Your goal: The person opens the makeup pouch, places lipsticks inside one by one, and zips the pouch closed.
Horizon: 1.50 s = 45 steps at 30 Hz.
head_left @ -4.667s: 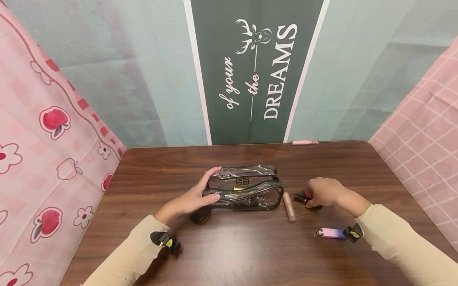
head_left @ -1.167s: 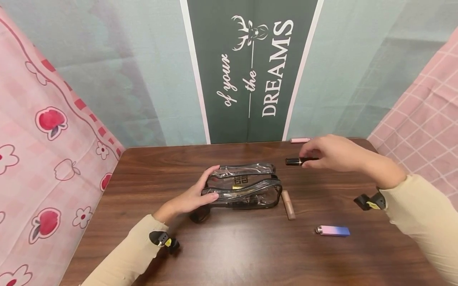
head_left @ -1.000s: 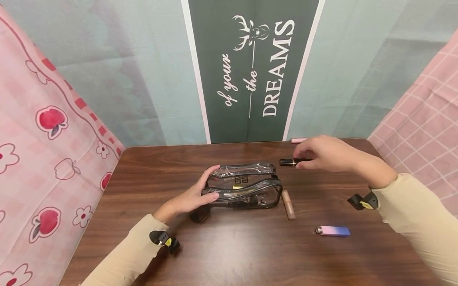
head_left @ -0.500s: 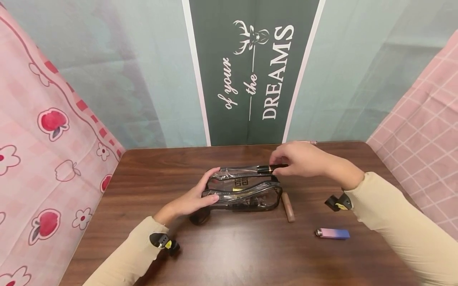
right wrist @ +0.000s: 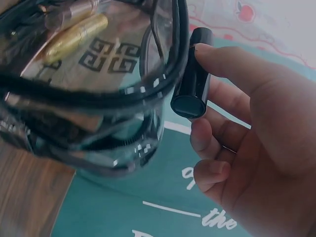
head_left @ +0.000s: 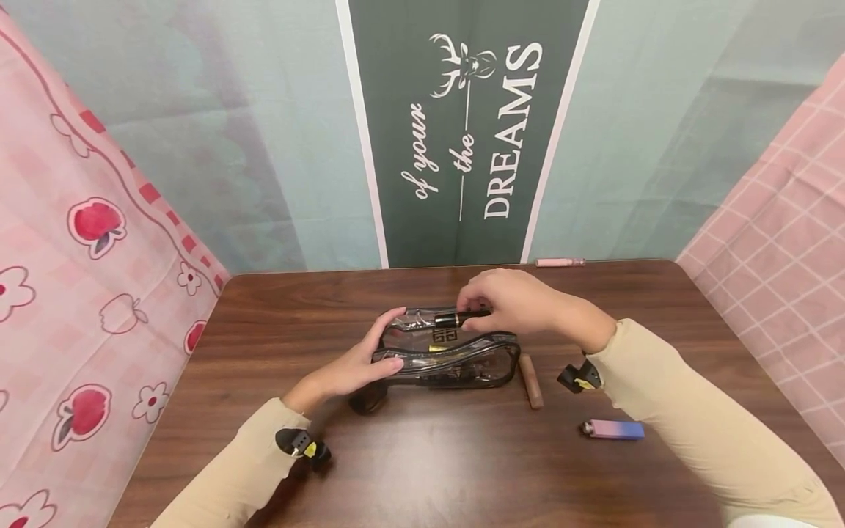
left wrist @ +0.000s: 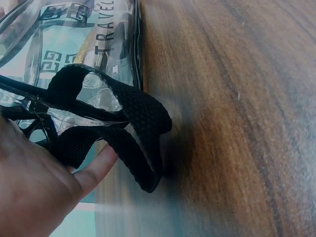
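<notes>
My left hand (head_left: 356,364) grips the left end of a clear zip pouch (head_left: 449,361) with black trim, thumb on the near rim and a finger at the far rim. The pouch's mouth is parted. A black strap loop (left wrist: 140,113) hangs at that end. My right hand (head_left: 521,302) pinches a black lipstick tube (right wrist: 191,79) with a thin gold band, over the far side of the pouch's mouth. In the right wrist view the tube is just beyond the pouch's rim. A gold tube (right wrist: 76,38) and a clear pinkish tube (right wrist: 71,14) lie inside the pouch.
A beige-pink tube (head_left: 531,381) lies just right of the pouch. Farther right is a pink-to-blue tube (head_left: 614,430). A pink gloss tube (head_left: 560,262) lies at the table's back edge. Printed cloths surround the wooden table (head_left: 422,469).
My right hand picked up the black lipstick tube from the table's right side, lifted it and carried it left over the pouch. My left hand has kept its place on the pouch.
</notes>
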Motion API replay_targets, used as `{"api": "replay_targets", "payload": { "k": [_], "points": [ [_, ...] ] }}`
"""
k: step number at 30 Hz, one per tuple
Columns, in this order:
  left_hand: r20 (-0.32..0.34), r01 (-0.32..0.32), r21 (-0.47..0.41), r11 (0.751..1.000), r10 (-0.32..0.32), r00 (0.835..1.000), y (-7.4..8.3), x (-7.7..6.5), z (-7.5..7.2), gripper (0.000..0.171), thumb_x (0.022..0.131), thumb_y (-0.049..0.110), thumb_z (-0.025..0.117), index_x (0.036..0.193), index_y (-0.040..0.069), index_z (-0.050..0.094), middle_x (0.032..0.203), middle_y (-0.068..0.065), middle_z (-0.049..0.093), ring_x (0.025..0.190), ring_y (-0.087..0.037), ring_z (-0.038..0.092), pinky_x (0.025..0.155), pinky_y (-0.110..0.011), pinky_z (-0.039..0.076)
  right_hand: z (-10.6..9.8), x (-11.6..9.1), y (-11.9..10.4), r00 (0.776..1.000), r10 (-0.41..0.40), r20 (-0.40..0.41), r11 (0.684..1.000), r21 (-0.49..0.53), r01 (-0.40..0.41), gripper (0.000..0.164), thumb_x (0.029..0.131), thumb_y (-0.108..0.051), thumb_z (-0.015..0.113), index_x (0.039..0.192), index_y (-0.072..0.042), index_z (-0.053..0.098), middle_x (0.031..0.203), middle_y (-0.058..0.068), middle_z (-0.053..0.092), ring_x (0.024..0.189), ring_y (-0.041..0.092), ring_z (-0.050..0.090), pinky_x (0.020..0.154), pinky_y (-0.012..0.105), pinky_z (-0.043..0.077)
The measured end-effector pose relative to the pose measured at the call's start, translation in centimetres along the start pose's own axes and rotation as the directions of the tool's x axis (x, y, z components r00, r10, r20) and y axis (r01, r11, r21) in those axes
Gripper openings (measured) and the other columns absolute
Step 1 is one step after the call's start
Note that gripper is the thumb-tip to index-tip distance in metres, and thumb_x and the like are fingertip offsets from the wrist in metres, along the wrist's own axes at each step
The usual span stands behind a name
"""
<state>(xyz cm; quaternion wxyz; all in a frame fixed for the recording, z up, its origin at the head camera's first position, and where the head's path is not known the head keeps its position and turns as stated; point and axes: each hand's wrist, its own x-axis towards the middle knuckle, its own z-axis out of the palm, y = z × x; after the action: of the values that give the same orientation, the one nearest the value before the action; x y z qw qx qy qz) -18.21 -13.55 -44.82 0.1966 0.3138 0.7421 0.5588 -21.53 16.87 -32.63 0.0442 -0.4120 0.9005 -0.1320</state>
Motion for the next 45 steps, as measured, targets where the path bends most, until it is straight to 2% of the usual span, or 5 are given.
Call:
{"api": "replay_targets", "payload": {
  "k": [8, 13, 29, 36, 45],
  "points": [
    [0.007, 0.02, -0.022, 1.0, -0.02, 1.0, 0.2, 0.1, 0.0, 0.081, 0.101, 0.028, 0.064, 0.162, 0.024, 0.011, 0.145, -0.021, 0.04, 0.126, -0.031, 0.05, 0.1, -0.03, 0.045, 0.9, 1.1, -0.7, 1.0, 0.001, 0.013, 1.0, 0.005, -0.001, 0.015, 0.087, -0.033, 0.079, 0.097, -0.023, 0.074, 0.082, -0.011, 0.059, 0.075, 0.008, 0.053, 0.066, 0.031, 0.044],
    [0.015, 0.035, -0.026, 0.999, -0.035, 0.999, 0.0, 0.2, 0.0, 0.081, 0.101, 0.028, 0.064, 0.162, 0.027, 0.01, 0.146, -0.021, 0.04, 0.126, -0.03, 0.05, 0.1, -0.031, 0.045, 1.3, 1.3, -0.7, 1.0, 0.011, 0.015, 1.0, 0.006, -0.011, 0.014, 0.087, -0.033, 0.079, 0.096, -0.023, 0.074, 0.08, -0.012, 0.059, 0.074, 0.008, 0.053, 0.065, 0.03, 0.044],
    [0.019, 0.048, -0.026, 0.999, -0.047, 0.999, 0.0, 0.1, 0.0, 0.082, 0.101, 0.031, 0.063, 0.162, 0.027, 0.009, 0.147, -0.021, 0.038, 0.126, -0.031, 0.05, 0.1, -0.032, 0.045, 1.9, 1.6, -0.3, 1.0, 0.014, 0.017, 1.0, 0.013, -0.014, 0.012, 0.086, -0.032, 0.079, 0.094, -0.024, 0.073, 0.08, -0.013, 0.059, 0.074, 0.007, 0.054, 0.065, 0.03, 0.045],
    [0.014, -0.004, -0.043, 0.999, 0.004, 1.0, 0.0, 0.1, 0.1, 0.081, 0.102, 0.027, 0.063, 0.162, 0.021, 0.01, 0.144, -0.025, 0.038, 0.124, -0.031, 0.051, 0.098, -0.03, 0.047, 1.9, 1.5, -0.3, 1.0, 0.012, 0.02, 1.0, 0.011, -0.012, 0.014, 0.086, -0.034, 0.08, 0.094, -0.025, 0.073, 0.08, -0.012, 0.06, 0.073, 0.006, 0.053, 0.064, 0.03, 0.044],
    [0.016, 0.004, -0.038, 0.999, -0.003, 1.0, 0.2, 0.0, 0.2, 0.08, 0.102, 0.028, 0.062, 0.162, 0.021, 0.009, 0.145, -0.025, 0.037, 0.123, -0.03, 0.052, 0.098, -0.03, 0.046, 2.0, 1.5, -0.2, 1.0, 0.008, 0.015, 1.0, 0.011, -0.009, 0.013, 0.086, -0.034, 0.08, 0.093, -0.025, 0.073, 0.079, -0.012, 0.06, 0.072, 0.006, 0.053, 0.064, 0.03, 0.044]
  ]
}}
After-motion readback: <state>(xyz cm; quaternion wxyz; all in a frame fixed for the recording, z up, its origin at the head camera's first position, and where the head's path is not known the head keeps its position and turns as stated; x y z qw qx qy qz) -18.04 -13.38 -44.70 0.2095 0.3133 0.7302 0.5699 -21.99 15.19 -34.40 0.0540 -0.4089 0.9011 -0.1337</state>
